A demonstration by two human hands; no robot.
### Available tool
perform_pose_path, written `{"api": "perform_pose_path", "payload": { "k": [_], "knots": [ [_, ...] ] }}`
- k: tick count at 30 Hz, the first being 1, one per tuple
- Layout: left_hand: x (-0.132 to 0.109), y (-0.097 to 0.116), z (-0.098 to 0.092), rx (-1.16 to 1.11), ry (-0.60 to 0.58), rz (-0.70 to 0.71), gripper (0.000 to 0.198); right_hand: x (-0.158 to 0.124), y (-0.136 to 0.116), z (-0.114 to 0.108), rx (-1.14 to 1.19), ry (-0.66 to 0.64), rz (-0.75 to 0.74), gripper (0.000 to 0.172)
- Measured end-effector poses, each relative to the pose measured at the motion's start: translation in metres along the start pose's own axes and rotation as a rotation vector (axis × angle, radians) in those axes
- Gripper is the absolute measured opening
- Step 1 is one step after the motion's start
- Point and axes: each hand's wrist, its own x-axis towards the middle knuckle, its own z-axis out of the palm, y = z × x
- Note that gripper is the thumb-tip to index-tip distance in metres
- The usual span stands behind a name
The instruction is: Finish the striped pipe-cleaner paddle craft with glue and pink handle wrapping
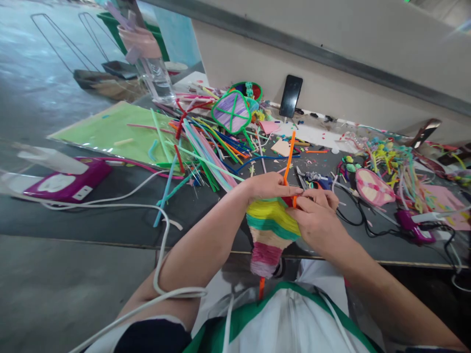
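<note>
A striped craft piece (272, 225), banded in yellow, teal, beige and pink, hangs over the table's front edge, an orange stem at its lower end. At its top edge an orange pipe cleaner (290, 154) stands nearly upright. My left hand (268, 187) is closed with its fingertips pinching this pipe cleaner. Opposite it, my right hand (318, 218) is closed too, thumb and fingers at the pipe cleaner's lower part, against the right side of the piece. The exact contact of the fingertips is partly hidden. Just beyond my right hand lie pliers (300, 177).
Loose pipe cleaners (209, 147) and a purple craft disc (231, 113) spread over the table's back left. A phone (290, 95) leans on the back panel. A bottle (154, 68) and purple glue gun (68, 181) stand left. A white cord (162, 255) crosses my left arm.
</note>
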Motion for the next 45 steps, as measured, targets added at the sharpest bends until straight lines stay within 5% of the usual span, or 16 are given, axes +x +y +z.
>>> {"api": "perform_pose_path", "payload": {
  "k": [4,6,9,14,17,21,30,39,42,45],
  "knots": [
    [-0.001,-0.001,-0.001,-0.083,-0.003,-0.023,0.044,0.0,-0.008,-0.026,-0.096,-0.153,-0.207,0.033],
    [-0.003,0.0,-0.002,-0.136,0.003,-0.029,0.043,-0.003,-0.002,-0.038,-0.022,-0.09,-0.215,0.039],
    [-0.005,0.002,-0.001,-0.195,0.017,-0.031,0.041,-0.009,0.019,-0.04,0.261,0.115,0.103,0.038],
    [-0.003,0.002,0.002,-0.341,-0.011,-0.044,0.037,-0.007,0.044,-0.009,0.941,-0.295,0.493,0.035],
    [-0.001,-0.001,0.003,-0.318,0.005,-0.058,0.037,-0.001,0.043,0.001,1.198,-0.283,0.612,0.046],
    [0.001,-0.002,0.003,-0.323,-0.003,-0.049,0.035,0.004,0.042,0.002,1.392,-0.259,0.734,0.032],
    [-0.003,0.002,0.002,-0.373,-0.008,-0.009,0.033,0.006,0.042,0.005,1.362,-0.075,0.825,0.026],
    [-0.007,0.005,0.001,-0.472,-0.005,-0.004,0.027,-0.034,0.059,-0.005,1.333,0.115,0.88,0.026],
    [-0.003,0.001,0.002,-0.429,-0.022,0.012,0.026,-0.037,0.059,-0.01,1.235,0.148,0.873,0.023],
    [0.0,0.0,0.004,-0.42,-0.016,0.012,0.027,-0.031,0.055,-0.022,0.928,0.281,0.701,0.02]
  ]
}}
